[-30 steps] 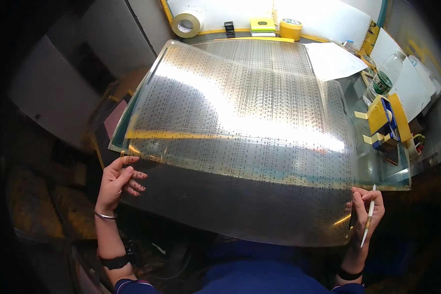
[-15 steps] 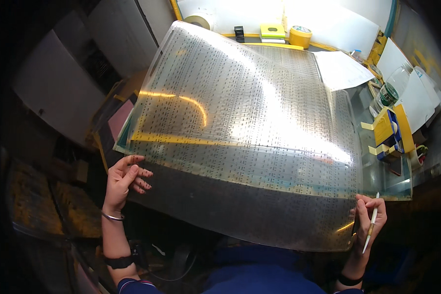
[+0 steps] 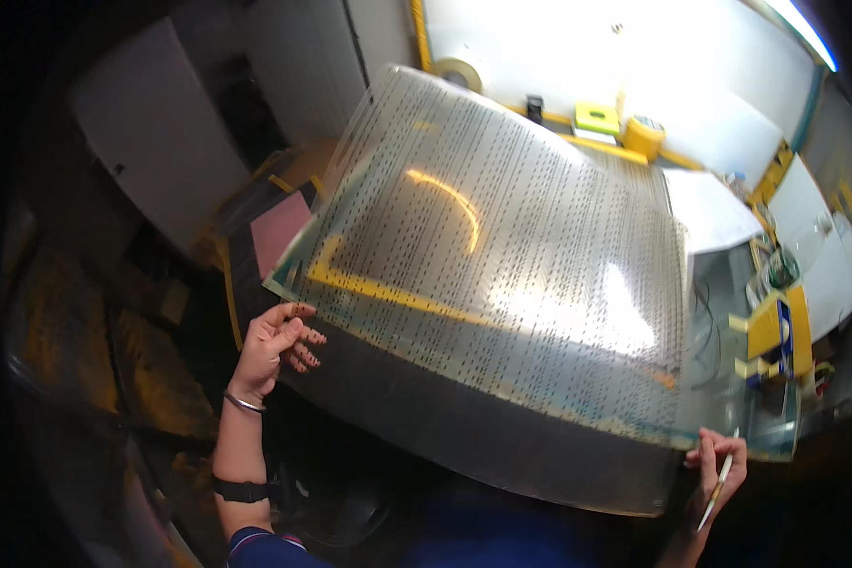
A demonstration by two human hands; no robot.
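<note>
Over the glass-topped workbench [image 3: 776,426], a large clear film sheet [image 3: 502,284] printed with rows of small dark marks is being held up, its far edge lifted toward the bright white wall [image 3: 577,47] and its near edge hanging toward the person. Its near-left corner is being pinched by the left hand [image 3: 273,348], thumb above and fingers curled beneath. Its near-right corner is being gripped by the right hand [image 3: 718,469], in which a thin white pen-like tool [image 3: 715,488] is also being clasped.

By the look of it, the sheet is being raised or repositioned, and this is best done with both corners kept level so that no crease is formed. The tool tip should be kept turned away from the film. At the far side, a yellow tape roll [image 3: 644,135] and a pale tape roll [image 3: 460,72] are being left well clear.
</note>
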